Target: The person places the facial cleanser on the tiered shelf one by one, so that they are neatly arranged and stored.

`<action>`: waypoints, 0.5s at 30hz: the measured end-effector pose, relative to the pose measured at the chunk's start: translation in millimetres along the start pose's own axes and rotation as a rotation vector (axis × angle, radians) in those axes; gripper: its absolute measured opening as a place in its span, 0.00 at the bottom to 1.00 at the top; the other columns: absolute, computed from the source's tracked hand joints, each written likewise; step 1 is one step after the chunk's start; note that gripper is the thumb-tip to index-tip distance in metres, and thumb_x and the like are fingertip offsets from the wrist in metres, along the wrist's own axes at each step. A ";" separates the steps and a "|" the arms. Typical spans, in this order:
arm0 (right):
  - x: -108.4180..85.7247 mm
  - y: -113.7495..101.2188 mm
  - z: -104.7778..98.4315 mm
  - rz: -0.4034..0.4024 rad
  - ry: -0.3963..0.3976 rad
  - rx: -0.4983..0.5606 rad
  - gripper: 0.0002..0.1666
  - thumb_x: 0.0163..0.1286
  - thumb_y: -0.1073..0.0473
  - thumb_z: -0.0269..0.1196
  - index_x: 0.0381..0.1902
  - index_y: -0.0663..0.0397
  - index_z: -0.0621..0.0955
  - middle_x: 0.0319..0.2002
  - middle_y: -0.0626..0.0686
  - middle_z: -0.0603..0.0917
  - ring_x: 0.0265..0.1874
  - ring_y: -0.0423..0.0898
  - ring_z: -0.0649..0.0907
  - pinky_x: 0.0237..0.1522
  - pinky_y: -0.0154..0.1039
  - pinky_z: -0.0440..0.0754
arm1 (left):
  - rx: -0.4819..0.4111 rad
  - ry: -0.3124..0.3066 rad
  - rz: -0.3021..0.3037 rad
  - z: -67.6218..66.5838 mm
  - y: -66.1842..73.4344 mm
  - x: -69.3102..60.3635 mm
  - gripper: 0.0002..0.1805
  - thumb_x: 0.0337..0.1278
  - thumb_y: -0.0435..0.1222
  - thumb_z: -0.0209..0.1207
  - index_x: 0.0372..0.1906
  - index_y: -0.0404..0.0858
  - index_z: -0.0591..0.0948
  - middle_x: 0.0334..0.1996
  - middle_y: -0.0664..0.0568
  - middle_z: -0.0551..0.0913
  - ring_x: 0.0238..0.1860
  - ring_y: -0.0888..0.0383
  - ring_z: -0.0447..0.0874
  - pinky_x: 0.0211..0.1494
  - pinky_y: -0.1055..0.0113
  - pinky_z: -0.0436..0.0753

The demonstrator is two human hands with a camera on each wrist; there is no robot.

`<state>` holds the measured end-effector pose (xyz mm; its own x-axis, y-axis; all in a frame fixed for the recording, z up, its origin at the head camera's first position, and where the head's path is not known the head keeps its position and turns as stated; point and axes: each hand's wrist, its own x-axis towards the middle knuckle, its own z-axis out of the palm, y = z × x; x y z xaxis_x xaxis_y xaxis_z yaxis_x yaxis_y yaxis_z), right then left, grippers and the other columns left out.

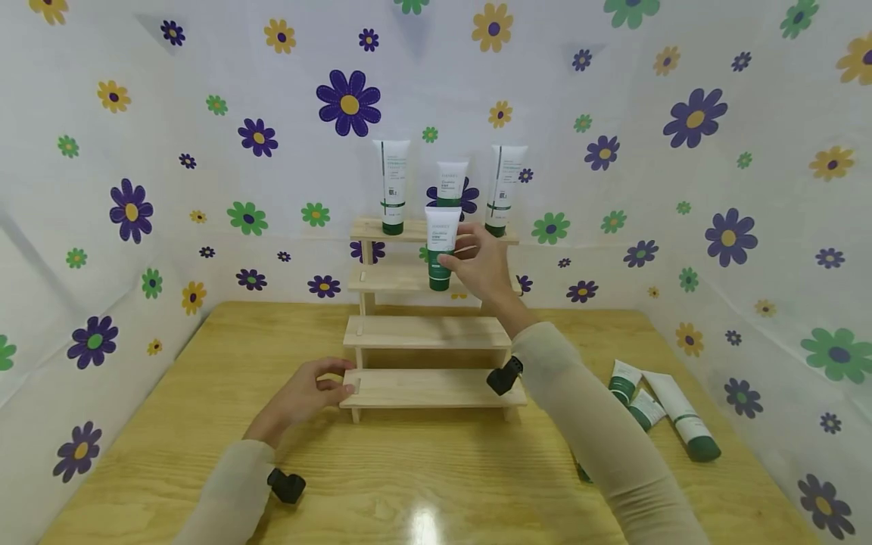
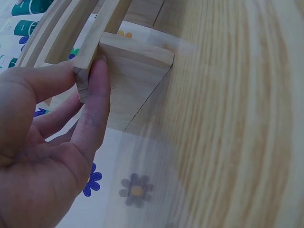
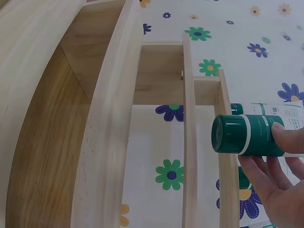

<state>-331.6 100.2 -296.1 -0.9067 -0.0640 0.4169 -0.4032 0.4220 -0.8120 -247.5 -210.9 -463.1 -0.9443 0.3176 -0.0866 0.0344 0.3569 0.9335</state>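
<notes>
A four-step wooden stand (image 1: 429, 331) is centred on the table. My right hand (image 1: 487, 265) pinches a white squeeze tube (image 1: 443, 227) with a green lower part, upright, cap down, in front of the upper shelves. In the right wrist view its green cap (image 3: 230, 134) hangs beside the shelves, thumb on one side and fingers on the other. My left hand (image 1: 309, 393) pinches the left end of the lowest shelf between thumb and fingers, as the left wrist view shows at the board's end (image 2: 85, 71). On the top shelf stand a left tube (image 1: 393, 178), a shorter middle tube (image 1: 453, 178) and a right tube (image 1: 508, 178).
On the table's right side lie a large tube (image 1: 683, 416) and two smaller ones, a green-and-white tube (image 1: 621, 382) and a short tube (image 1: 647, 409). Another green end (image 1: 583, 473) peeks out under my right forearm. Flower-printed cloth (image 1: 272, 182) surrounds the wooden table (image 1: 409, 469).
</notes>
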 end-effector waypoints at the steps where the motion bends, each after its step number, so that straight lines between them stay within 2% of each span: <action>1: 0.1 1.0 1.3 0.000 -0.002 0.007 0.28 0.66 0.63 0.73 0.61 0.55 0.77 0.53 0.62 0.86 0.49 0.59 0.88 0.56 0.51 0.87 | -0.001 -0.001 -0.002 0.3 -0.4 -0.1 0.28 0.71 0.39 0.64 0.71 0.35 0.72 0.67 0.37 0.75 0.53 0.55 0.86 0.51 0.63 0.87; 7: 2.7 5.2 8.6 -0.007 -0.008 0.030 0.29 0.65 0.64 0.74 0.62 0.56 0.77 0.53 0.62 0.85 0.50 0.59 0.87 0.57 0.51 0.86 | -0.006 -0.003 -0.002 1.4 0.4 -1.4 0.28 0.72 0.38 0.63 0.71 0.35 0.72 0.68 0.37 0.74 0.53 0.54 0.86 0.51 0.64 0.87; 15: 5.7 9.2 17.1 -0.024 0.013 -0.005 0.27 0.65 0.65 0.74 0.59 0.58 0.77 0.54 0.62 0.85 0.51 0.59 0.87 0.58 0.50 0.86 | -0.003 -0.008 0.026 0.5 1.5 -0.9 0.27 0.72 0.36 0.63 0.71 0.33 0.72 0.67 0.35 0.75 0.52 0.54 0.86 0.48 0.65 0.86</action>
<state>-342.7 88.3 -308.1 -0.8949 -0.0629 0.4418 -0.4245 0.4248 -0.7996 -246.5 -210.2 -461.8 -0.9403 0.3340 -0.0655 0.0576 0.3460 0.9365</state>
